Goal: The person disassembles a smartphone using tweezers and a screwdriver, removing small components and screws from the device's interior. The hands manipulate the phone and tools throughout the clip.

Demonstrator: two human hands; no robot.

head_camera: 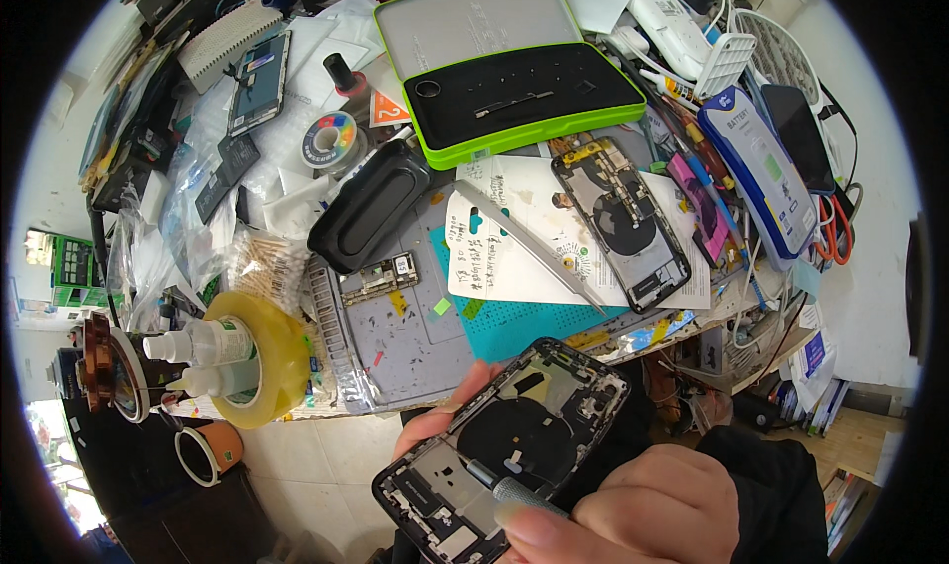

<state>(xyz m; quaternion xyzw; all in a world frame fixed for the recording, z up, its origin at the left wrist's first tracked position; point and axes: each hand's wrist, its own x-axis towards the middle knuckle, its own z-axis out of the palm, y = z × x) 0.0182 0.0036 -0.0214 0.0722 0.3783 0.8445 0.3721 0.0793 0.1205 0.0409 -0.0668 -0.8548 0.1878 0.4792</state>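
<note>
My left hand (430, 429) holds an opened smartphone housing (549, 386) tilted before me, its fingers along the upper left edge. Inside the housing lie a round black wireless charging coil (511, 439) and small parts near the lower end. In my right hand (656, 505) is a slim metal tool with a knurled handle (523, 491); its tip rests at or just above the housing, near the coil's lower edge. What kind of tip it has is hard to tell. On the bench beyond, a second phone housing (623, 223) with boards lies beside metal tweezers (530, 245).
A green-rimmed case (530, 138) stands open at the back. A logic board (379, 277), a black tray (374, 204) and a teal mat (519, 330) lie nearer. Left are solder wire (330, 141), a yellow tape roll (285, 364) and bottles (215, 341). A blue box (760, 171) sits right.
</note>
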